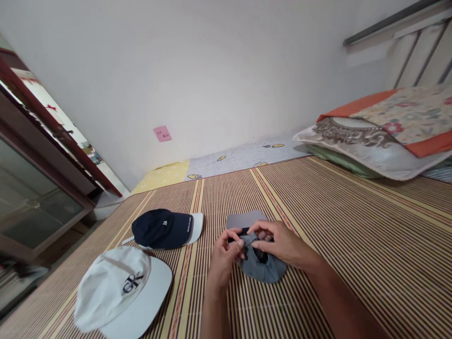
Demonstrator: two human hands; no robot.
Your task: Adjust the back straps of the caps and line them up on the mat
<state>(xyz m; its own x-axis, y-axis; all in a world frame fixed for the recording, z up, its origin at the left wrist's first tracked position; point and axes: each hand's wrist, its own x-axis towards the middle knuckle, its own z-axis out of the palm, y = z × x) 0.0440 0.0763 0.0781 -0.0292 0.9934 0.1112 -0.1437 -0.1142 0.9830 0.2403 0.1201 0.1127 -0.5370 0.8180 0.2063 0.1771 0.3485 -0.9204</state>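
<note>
A grey-blue baseball cap (263, 272) lies on the striped bamboo mat, its lighter brim (245, 219) pointing away from me and its back opening facing up. Across that opening runs the adjusting strap (251, 238). My left hand (228, 249) pinches the strap's left part between thumb and fingers. From the other side, my right hand (277, 240) grips the strap near its middle, thumb below and fingers above. The fingers partly hide the strap and the cap's inside.
To the left lie a navy cap with a white brim (158, 228) and a white cap with black letters (113, 287). Pillows (381, 136) are stacked at the far right of the mat (318, 212). A pink note (162, 133) sticks to the wall; a glass-fronted cabinet (35, 207) stands left.
</note>
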